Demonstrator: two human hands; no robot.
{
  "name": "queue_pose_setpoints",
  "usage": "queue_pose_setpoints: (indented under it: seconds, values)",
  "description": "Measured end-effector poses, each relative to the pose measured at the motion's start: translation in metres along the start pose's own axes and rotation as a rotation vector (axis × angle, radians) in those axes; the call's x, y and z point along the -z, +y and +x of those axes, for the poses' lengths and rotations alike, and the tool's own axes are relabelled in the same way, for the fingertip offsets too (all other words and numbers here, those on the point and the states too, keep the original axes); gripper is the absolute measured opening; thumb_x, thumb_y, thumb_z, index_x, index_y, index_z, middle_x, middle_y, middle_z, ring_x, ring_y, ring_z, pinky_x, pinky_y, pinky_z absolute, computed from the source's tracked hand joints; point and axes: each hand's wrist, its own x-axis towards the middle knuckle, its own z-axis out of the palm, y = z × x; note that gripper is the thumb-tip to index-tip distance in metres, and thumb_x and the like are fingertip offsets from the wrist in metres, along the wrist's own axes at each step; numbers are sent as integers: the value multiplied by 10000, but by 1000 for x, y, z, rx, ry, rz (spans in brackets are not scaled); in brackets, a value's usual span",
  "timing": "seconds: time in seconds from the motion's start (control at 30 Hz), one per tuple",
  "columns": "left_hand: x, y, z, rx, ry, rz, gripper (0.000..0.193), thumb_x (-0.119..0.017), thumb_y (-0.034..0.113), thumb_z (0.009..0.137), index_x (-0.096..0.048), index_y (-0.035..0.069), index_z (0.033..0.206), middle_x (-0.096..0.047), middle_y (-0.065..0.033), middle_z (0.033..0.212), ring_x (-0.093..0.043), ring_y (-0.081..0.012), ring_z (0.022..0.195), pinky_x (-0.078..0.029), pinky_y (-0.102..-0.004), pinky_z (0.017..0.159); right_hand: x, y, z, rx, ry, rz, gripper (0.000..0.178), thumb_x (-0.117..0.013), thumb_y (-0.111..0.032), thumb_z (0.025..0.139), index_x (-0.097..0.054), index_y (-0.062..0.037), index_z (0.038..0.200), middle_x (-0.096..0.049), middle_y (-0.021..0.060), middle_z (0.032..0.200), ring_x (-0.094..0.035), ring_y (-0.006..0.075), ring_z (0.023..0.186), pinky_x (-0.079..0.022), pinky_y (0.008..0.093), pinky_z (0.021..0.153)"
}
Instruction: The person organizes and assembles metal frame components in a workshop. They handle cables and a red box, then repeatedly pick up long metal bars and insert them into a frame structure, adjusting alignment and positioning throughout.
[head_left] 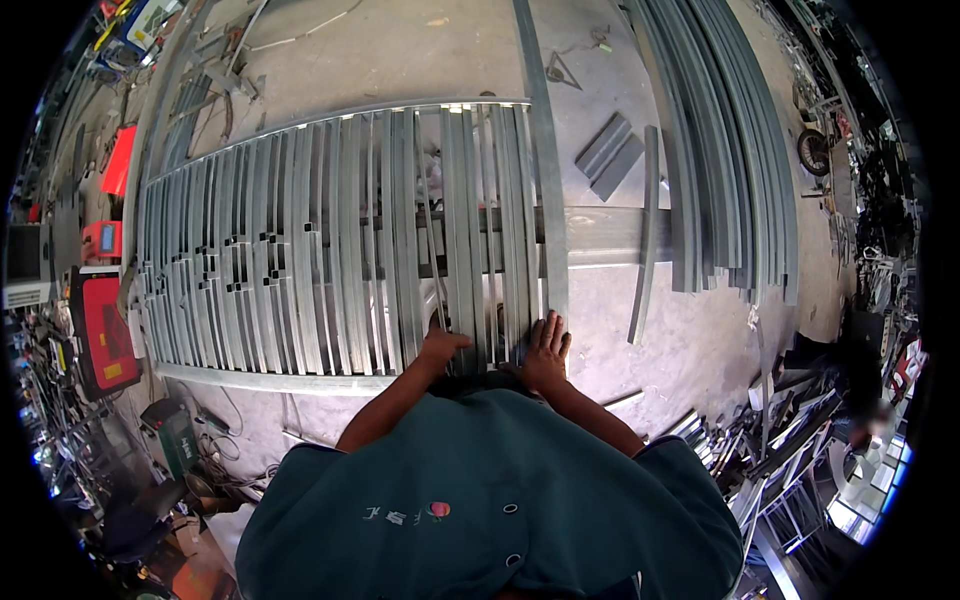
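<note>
Many grey metal tubes lie side by side in a rack-like frame [275, 382] in front of me. At its near right end, my left hand [443, 345] is closed over the near end of a metal tube [459, 240], thumb pointing right and the other fingers partly hidden between the tubes. My right hand [546, 354] lies open with fingers stretched forward, touching the near end of the frame's right side rail [548, 200]. The thumb side of that hand is close to the neighbouring tube ends, and what lies beneath its palm is hidden.
A stack of long metal profiles [715, 150] lies at the right, with a loose strip [645, 240] and short grey channel pieces [610, 157] beside it. A red machine [107, 330] stands left, a green one [175, 440] at lower left. Metal offcuts [700, 440] crowd the lower right.
</note>
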Motion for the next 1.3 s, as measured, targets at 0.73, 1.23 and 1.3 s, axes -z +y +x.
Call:
queue_pose_setpoints:
  seconds: [0.73,1.23,1.3]
  values:
    - [28,75,-54,189,244,235,395,-811,209,732,-648,-49,983,-687,-139,850,-664,-244,702,-544,-374,624,-5,1,6,-31,-29,112,1251,-713,-656,735,-103,110,1513,86,328,1592,113,493,1478,-23,674,1140]
    - [19,190,-167,-3,413,581,583,-762,163,660,-522,-17,1160,-679,-224,941,-672,-417,903,-525,-466,800,144,-80,9,520,-233,1332,761,-657,-333,948,-282,28,1503,-455,247,1444,-438,356,1357,-382,453,1091]
    - [-6,212,-158,-66,391,619,619,-802,202,656,-526,-8,1169,-680,-223,948,-675,-413,905,-528,-466,801,144,-82,23,509,-188,1615,613,-624,-260,970,-353,11,1448,-562,194,1294,-567,283,1177,-429,432,1039]
